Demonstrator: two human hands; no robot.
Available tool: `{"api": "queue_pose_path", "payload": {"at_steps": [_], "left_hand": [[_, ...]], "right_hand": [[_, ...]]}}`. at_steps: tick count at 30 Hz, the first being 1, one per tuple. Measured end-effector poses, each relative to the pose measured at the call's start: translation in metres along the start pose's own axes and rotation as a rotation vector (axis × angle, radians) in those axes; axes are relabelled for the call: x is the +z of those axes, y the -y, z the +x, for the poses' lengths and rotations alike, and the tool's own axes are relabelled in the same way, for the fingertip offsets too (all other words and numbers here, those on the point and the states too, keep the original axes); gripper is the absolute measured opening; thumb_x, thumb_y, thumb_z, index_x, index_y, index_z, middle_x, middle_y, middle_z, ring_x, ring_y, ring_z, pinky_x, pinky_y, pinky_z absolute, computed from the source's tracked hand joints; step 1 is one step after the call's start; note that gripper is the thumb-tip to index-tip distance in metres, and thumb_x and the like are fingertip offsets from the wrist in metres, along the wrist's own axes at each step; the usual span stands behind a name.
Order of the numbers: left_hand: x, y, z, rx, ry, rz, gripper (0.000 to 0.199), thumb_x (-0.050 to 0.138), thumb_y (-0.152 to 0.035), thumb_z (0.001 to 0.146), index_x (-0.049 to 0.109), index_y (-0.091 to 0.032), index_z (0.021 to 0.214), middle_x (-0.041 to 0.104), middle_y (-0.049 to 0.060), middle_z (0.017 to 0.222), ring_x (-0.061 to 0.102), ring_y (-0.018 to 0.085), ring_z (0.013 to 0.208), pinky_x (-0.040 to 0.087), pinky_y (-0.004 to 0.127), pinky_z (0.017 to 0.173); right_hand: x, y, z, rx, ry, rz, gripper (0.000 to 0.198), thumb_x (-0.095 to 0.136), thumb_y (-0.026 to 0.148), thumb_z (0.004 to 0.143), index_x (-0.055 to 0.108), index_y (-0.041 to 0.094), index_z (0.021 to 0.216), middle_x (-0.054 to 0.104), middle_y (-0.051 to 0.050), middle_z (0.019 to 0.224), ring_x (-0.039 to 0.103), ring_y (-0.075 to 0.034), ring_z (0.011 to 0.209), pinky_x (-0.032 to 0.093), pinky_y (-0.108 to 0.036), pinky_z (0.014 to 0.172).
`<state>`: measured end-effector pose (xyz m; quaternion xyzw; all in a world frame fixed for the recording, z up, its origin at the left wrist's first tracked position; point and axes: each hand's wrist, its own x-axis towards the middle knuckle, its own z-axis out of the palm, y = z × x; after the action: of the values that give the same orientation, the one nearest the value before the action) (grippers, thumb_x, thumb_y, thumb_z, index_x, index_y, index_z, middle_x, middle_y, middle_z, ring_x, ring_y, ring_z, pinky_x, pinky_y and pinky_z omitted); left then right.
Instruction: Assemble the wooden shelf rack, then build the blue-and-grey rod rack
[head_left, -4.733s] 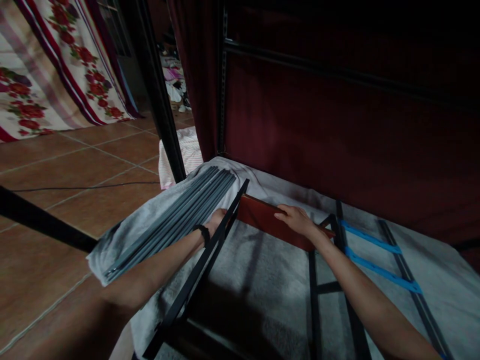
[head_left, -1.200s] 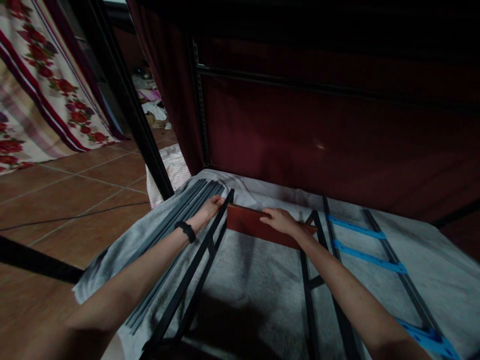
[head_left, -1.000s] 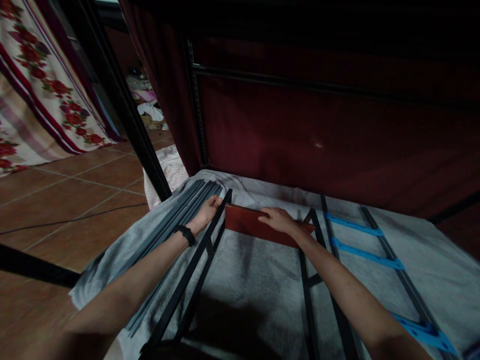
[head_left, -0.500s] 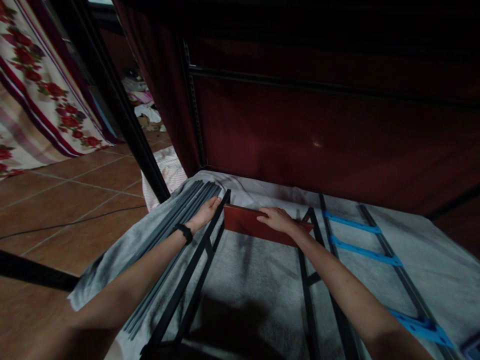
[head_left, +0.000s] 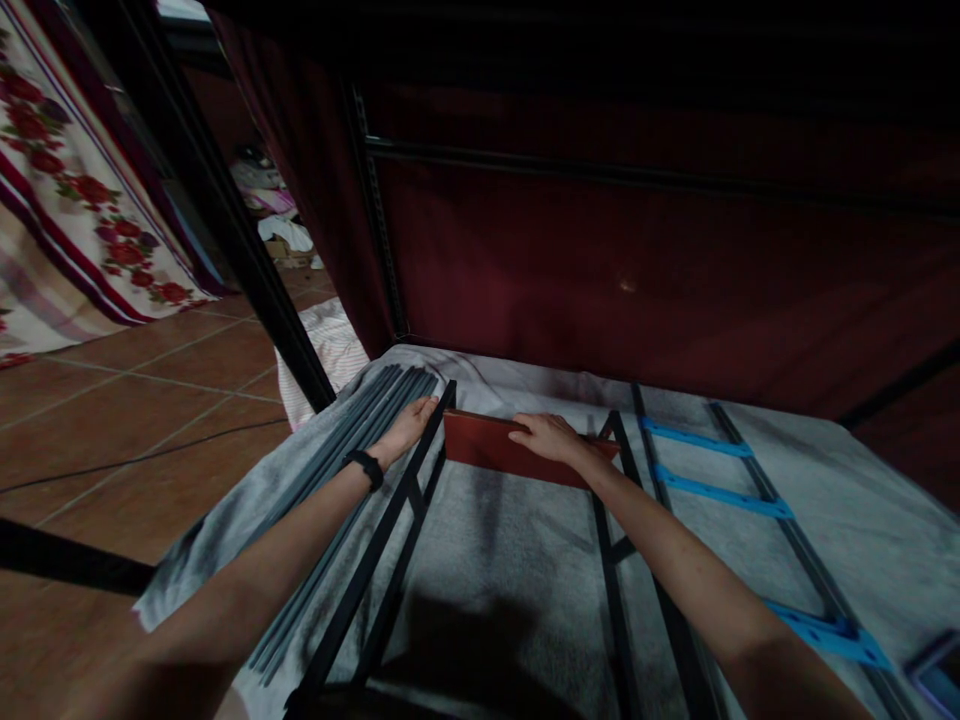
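A reddish-brown board (head_left: 480, 440) stands on edge between the two sides of a black metal frame (head_left: 382, 530), at its far end. My right hand (head_left: 551, 440) is closed over the board's upper edge, fingers on the far side partly hidden. My left hand (head_left: 409, 428), with a black band on the wrist, is closed at the outer face of the frame's left side, beside the board's left end. Whatever its fingers hold is too small or hidden to name. Under my left forearm lies a bundle of grey rods (head_left: 337, 470).
Several blue crosspieces (head_left: 724, 490) join dark rails at the right. Everything rests on a grey blanket (head_left: 495, 560). A black post (head_left: 247, 250) rises at the left, a dark red curtain (head_left: 525, 270) hangs behind, and a dark-edged object (head_left: 937, 670) shows at the lower right.
The view has shifted slightly. Both hands keep their places, the right on the board and the left at the frame; nothing was taken or let go.
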<state>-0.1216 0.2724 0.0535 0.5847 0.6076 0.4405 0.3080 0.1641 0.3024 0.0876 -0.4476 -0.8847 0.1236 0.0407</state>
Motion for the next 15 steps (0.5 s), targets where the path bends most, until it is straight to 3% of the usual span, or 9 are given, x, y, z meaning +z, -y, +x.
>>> {"api": "queue_pose_path", "payload": {"at_steps": [5,9,15], "left_hand": [[-0.003,-0.010,-0.010,-0.078,-0.043,-0.092,0.064,0.048,-0.077,0.077,0.064,-0.016,0.086,0.071,0.009,0.088,0.063,0.024,0.087,0.049,0.033,0.078],[-0.014,-0.002,-0.017,-0.167,-0.016,-0.067,0.050,0.054,-0.066,0.077,0.059,-0.017,0.080,0.062,0.003,0.070,0.057,0.018,0.065,0.044,0.029,0.059],[-0.044,0.021,-0.041,-0.236,0.003,-0.010,0.032,0.064,-0.049,0.068,0.054,-0.018,0.070,0.055,0.000,0.058,0.050,0.013,0.054,0.038,0.026,0.052]], "right_hand": [[-0.001,0.000,-0.003,-0.030,-0.048,0.114,0.042,0.046,0.050,0.097,0.059,0.028,0.129,0.068,-0.005,0.125,0.063,-0.023,0.113,0.045,-0.033,0.094],[-0.003,-0.001,-0.003,-0.098,-0.130,0.255,0.040,0.046,0.041,0.098,0.055,0.023,0.132,0.063,-0.006,0.133,0.059,-0.019,0.119,0.043,-0.032,0.100],[-0.014,-0.011,-0.006,-0.257,-0.186,0.219,0.039,0.048,0.029,0.095,0.056,0.020,0.132,0.059,-0.010,0.136,0.051,-0.020,0.128,0.037,-0.038,0.110]]}}
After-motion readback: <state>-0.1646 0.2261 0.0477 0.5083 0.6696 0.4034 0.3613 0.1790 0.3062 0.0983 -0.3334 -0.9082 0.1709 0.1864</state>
